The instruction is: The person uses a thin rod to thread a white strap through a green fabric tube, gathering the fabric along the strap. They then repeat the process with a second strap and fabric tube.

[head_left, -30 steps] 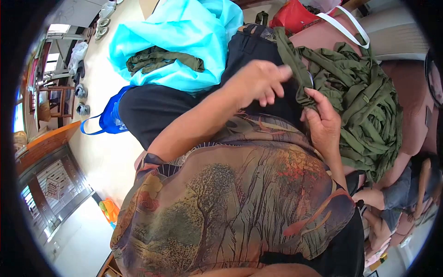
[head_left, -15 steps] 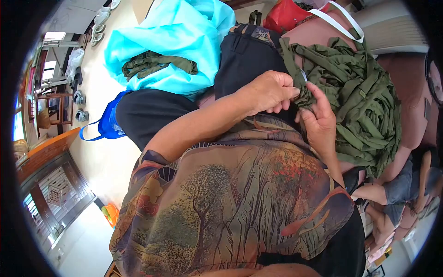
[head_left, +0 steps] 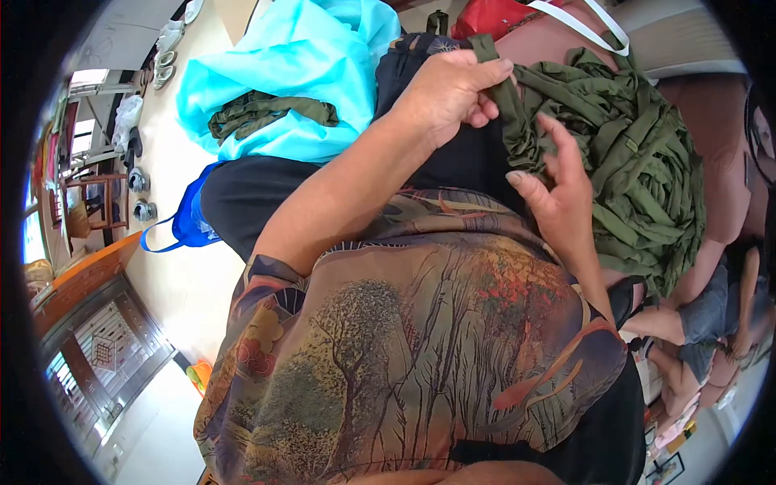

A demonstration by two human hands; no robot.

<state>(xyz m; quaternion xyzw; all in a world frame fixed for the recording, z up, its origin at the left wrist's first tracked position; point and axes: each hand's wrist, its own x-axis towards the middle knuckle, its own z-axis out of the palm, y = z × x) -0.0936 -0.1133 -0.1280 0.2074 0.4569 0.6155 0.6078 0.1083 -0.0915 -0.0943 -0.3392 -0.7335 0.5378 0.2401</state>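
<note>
**Olive strap pinched in my left hand, right hand spread on the strap heap**

My left hand is closed, fingers curled down over one olive strap; thumb side hidden, so I can't tell how the thumb sits. Strap is flat woven webbing, matte, ribbon-shaped, running from about 11 o'clock of that hand down toward 5 o'clock, where it bunches into folds.

My right hand is mostly open: fingers spread and slightly bent, tips resting on the bunched part of the same strap, thumb stuck out toward 9 o'clock. Not clamped on anything I can see, just touching cloth.

At 2–3 o'clock of my right hand: the strap heap, many loops of the same olive webbing, tangled, too many to count, lying on a reddish-brown cushioned seat. One white strap loop at 12 o'clock of the heap, touching a red bag.

Under my hands: black cloth, smooth. Below it my patterned shirt, tree print, thin and shiny.

At 9 o'clock of my left hand: one cyan plastic bag, crinkly, with one small bundle of olive straps lying on it. One blue bag on the pale floor further toward 8 o'clock.

Another person's legs at 4 o'clock, blurred.
</note>
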